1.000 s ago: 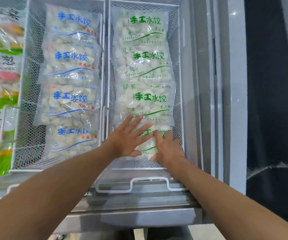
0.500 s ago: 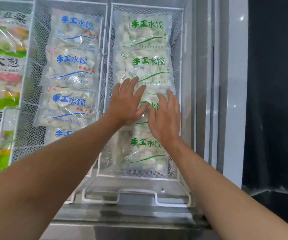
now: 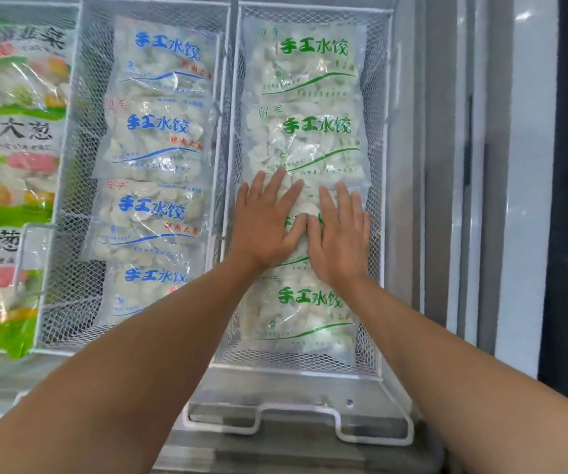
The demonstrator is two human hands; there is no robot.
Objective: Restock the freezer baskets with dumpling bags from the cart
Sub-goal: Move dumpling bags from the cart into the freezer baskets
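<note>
The right white wire basket [image 3: 383,138] holds a row of clear dumpling bags with green lettering. My left hand [image 3: 263,222] and my right hand [image 3: 340,234] lie flat, side by side, fingers spread, pressing on the third green-lettered bag [image 3: 305,213], which they mostly cover. The nearest green-lettered bag [image 3: 305,313] lies under my wrists. Two more green-lettered bags [image 3: 306,135] lie beyond my fingertips. The left wire basket [image 3: 81,138] holds a row of blue-lettered dumpling bags [image 3: 154,138]. No cart is in view.
Large green-and-white dumpling bags [image 3: 9,138] fill the compartment at far left. A white wire handle [image 3: 296,422] sticks out below the right basket over the freezer's metal rim. The freezer's grey frame [image 3: 446,200] runs down the right, with a dark area beyond.
Both hands moved from the nearest green-lettered bag up the row to the third bag and now press flat there. The view has shifted closer to the baskets.
</note>
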